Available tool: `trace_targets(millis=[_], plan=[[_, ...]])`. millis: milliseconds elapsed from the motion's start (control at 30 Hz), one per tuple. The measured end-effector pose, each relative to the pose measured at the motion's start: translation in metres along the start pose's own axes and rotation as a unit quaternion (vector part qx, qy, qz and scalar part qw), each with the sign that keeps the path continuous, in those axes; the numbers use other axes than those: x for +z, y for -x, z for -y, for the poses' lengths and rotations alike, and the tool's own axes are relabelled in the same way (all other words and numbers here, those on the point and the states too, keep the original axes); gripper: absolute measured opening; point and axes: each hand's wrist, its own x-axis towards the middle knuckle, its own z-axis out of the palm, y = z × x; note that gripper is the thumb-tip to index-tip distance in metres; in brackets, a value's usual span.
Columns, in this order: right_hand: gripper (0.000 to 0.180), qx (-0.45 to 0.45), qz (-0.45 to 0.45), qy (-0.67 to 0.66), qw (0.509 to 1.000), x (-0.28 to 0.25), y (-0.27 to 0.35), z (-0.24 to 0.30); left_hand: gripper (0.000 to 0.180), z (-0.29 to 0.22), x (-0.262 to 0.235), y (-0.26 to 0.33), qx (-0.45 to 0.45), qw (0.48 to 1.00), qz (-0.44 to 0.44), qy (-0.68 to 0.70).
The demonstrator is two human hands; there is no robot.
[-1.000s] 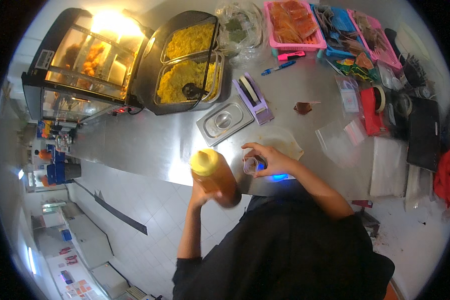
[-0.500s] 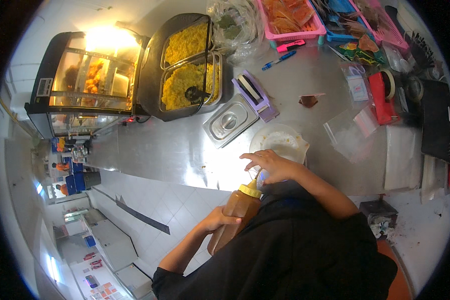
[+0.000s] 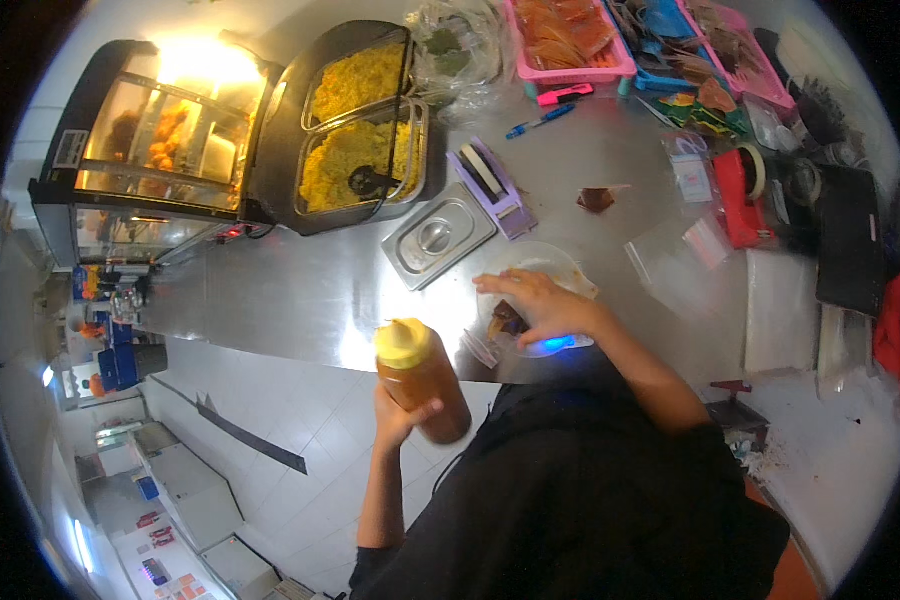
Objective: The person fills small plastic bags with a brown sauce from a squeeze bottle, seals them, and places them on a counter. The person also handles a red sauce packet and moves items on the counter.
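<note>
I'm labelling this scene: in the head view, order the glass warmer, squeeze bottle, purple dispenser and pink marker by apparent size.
1. Glass warmer
2. Squeeze bottle, held up in the left hand, so perhaps enlarged by nearness
3. Purple dispenser
4. Pink marker

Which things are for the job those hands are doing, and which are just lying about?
Seemingly in use:
clear plastic squeeze bottle with a yellow cap, in the left hand;
small clear plastic bag with dark brown contents, at the right hand.

Probably just lying about:
slim blue pen;
pink-and-black marker;
rectangular silver metal lid.
</note>
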Motion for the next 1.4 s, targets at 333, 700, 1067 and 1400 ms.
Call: trace_targets(millis=[333,700,1067,1400], plan=[[0.092,-0.044,0.003,0.181,0.982,0.015,-0.005,0.010,0.082,0.034,0.042,-0.052,0.183,0.933,-0.309,0.031],[0.072,-0.027,-0.191,-0.161,0.968,0.033,-0.001,0.006,0.062,-0.002,0.127,-0.022,0.289,0.916,-0.245,-0.129],[0.021,-0.065,-0.379,-0.150,0.911,-0.040,0.042,0.034,0.048,-0.085,0.126,-0.059,0.361,0.929,-0.039,0.074],[0.007,-0.052,-0.524,-0.089,0.845,-0.062,0.072,0.045,0.047,-0.118,0.173,-0.070,0.402,0.914,0.028,0.050]])
